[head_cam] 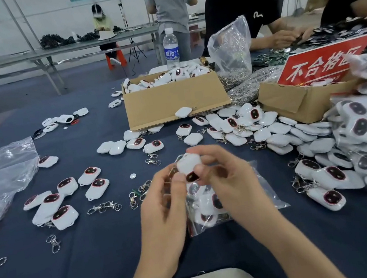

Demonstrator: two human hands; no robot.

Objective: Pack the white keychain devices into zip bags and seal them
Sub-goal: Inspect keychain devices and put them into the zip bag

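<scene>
Both hands, left hand [162,196] and right hand [226,177], pinch one white keychain device [190,165] just above the part-filled zip bag [225,201] on the surface [113,251]. Loose stock lies at two o'clock. Recommended: feed it squarely into the bag mouth, clasp tucked in, before sealing.

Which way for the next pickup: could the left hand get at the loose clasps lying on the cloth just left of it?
Probably yes. The clasps lie uncovered on the cloth beside the left hand, nothing between them, but both hands hold a white device, which it must release first.
</scene>
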